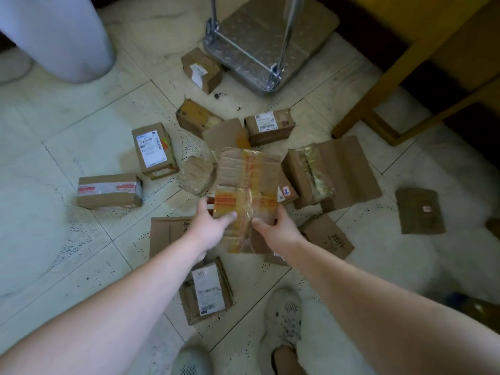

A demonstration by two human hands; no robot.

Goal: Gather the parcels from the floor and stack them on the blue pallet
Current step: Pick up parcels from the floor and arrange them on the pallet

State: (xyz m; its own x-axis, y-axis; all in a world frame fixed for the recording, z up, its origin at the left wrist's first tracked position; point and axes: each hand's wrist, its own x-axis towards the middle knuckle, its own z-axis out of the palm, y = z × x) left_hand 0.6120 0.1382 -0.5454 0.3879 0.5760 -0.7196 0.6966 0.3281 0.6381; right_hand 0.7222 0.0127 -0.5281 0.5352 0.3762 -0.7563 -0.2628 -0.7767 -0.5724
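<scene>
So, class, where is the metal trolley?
Head view, top centre: the metal trolley stands just right of a labelled parcel.

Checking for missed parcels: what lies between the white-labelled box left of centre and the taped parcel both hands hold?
In the head view, a small plastic-wrapped parcel lies on the floor between the labelled box and the held parcel.

Metal trolley (270, 31), yellow frame (389, 77), poss. bin (62, 36).

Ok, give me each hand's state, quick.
Left hand: grips the taped parcel, left edge.
Right hand: grips the same parcel, right edge.
</scene>
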